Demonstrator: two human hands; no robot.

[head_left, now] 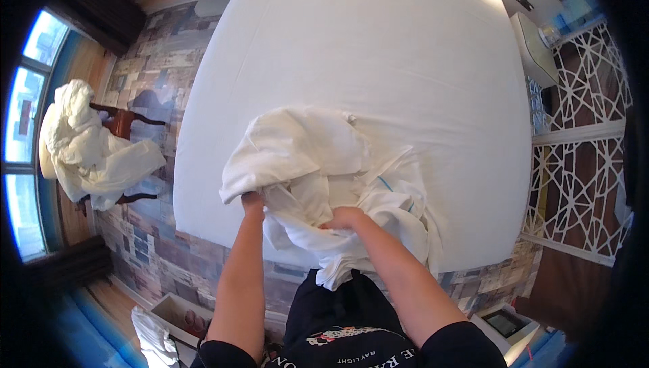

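A bunched white bed sheet [291, 148] with a thin blue line on its right part lies at the near edge of the bed, some of it hanging over the front. My left hand [253, 202] is at the sheet's left side, tucked beneath a raised fold that hides its fingers. Near the middle of the bundle, my right hand [343, 218] is closed on the fabric, its fingertips partly sunk in the folds. Loose cloth spreads to the right of that hand.
The bundle rests on a large bed [378, 50] covered in smooth white. At left, a chair [122, 123] bears a heap of white linen [88, 145] beside the windows. A white lattice screen [574, 138] stands at right. Patterned flooring [149, 233] surrounds the bed.
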